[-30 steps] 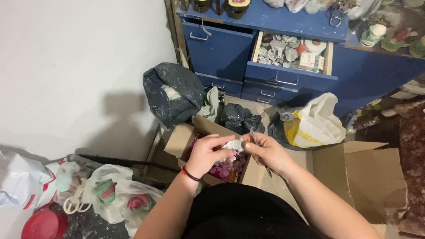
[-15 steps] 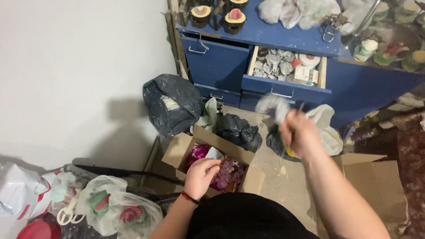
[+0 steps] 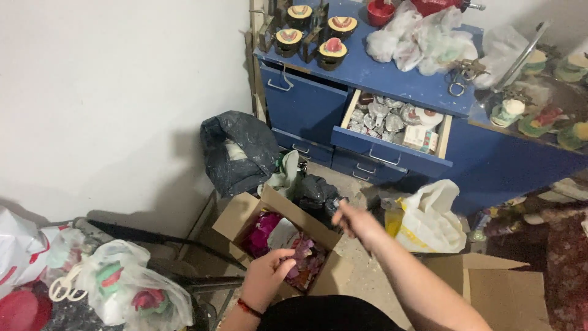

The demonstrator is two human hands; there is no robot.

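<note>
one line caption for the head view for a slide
Left hand in an open cardboard box of pink pieces; right hand extended beside it.

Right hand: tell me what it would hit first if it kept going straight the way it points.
The right hand points up and left, toward the dark plastic bag just beyond the cardboard box. That bag would likely come first, though depth is hard to judge.

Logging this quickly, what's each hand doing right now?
Left hand: curled, in the cardboard box, fingers among pink pieces.
Right hand: blurred, grip cannot be told.
</note>
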